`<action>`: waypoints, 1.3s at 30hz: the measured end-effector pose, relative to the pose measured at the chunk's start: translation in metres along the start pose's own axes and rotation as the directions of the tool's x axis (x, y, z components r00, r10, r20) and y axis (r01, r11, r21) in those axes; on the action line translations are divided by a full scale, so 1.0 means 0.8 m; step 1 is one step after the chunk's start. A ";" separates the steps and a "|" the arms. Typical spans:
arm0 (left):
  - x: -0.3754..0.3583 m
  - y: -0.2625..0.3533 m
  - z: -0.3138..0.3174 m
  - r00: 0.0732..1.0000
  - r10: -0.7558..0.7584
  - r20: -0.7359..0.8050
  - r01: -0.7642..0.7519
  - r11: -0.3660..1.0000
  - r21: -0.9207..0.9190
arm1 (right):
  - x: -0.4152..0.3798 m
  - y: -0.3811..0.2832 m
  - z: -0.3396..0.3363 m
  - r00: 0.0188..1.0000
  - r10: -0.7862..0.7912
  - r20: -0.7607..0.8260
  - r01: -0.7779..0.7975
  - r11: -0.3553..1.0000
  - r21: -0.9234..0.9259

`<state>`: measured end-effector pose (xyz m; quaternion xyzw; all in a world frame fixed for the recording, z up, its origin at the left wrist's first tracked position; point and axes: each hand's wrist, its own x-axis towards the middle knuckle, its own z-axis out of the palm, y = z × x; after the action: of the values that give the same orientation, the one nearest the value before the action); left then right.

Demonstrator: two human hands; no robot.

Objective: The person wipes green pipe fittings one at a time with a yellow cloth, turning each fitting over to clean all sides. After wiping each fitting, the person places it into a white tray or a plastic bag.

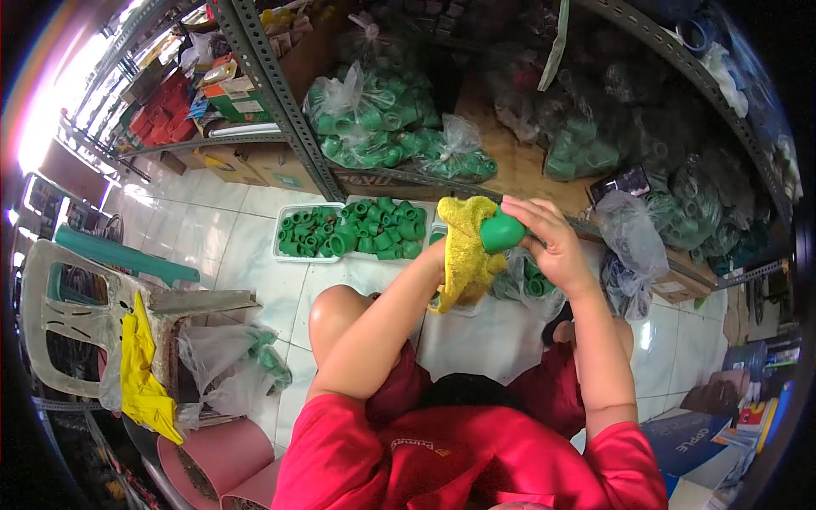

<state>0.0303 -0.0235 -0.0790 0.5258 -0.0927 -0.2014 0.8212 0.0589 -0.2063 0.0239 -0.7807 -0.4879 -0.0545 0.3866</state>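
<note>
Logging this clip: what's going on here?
A person sits low on a tiled floor before metal shelving. The right hand holds a green pipe fitting; the left hand, mostly hidden, presses a yellow cloth against it. A white tray of similar fittings lies ahead.

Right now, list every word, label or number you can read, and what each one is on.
"OPPLE": upside down on the blue box at lower right.
Orange lettering on the red shirt: upside down, too blurred to read.
Dark print on the cardboard box under the shelf: too cut off to read.
Shelf packages: too small.
</note>
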 end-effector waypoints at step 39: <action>-0.005 0.008 0.049 0.712 0.689 -0.133 -0.090 0.278 0.956 | 0.005 -0.011 0.036 0.887 0.414 -0.206 -0.288 0.843 0.455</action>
<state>0.0137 -0.0517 -0.0560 0.8709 -0.0881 0.2578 0.4090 0.0454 -0.1828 0.0104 -0.7410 -0.2716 0.0058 0.6141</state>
